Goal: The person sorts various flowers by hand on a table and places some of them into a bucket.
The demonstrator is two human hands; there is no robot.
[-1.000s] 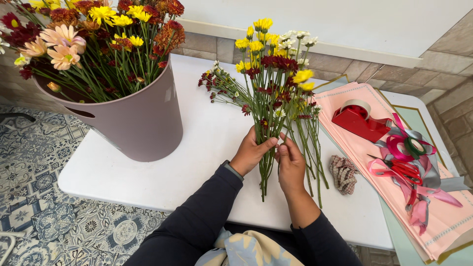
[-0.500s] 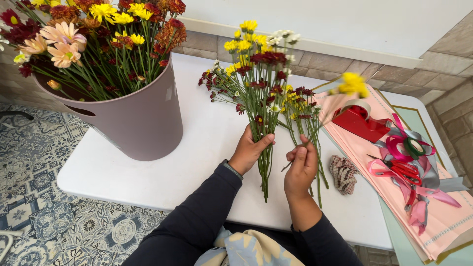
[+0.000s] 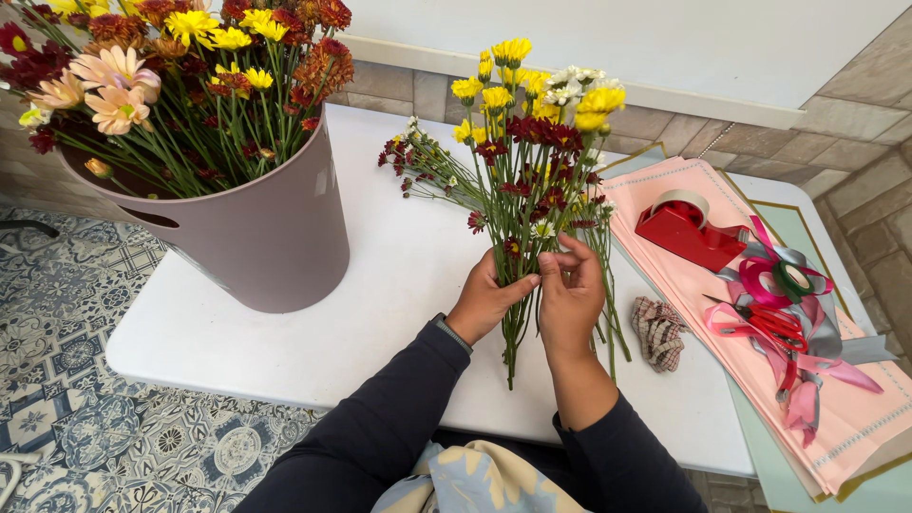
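Our left hand and right hand both clasp the bunch of yellow, dark-red and white stemmed flowers above the white bench; mauve plastic bucket at ten o'clock, its grip probably loose.

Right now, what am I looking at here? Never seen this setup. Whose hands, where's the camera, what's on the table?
There is no machine: a person works with two bare hands, and one camera on their head looks down at them. The left hand has its grip closed around the stems of a bunch of flowers, yellow, white and dark red. The right hand touches the same stems, fingers pinching at them. On the white table stands a mauve bucket full of more flowers. To the right lie pink wrapping paper, a red tape dispenser, ribbons, red-handled scissors and a small checked cloth.
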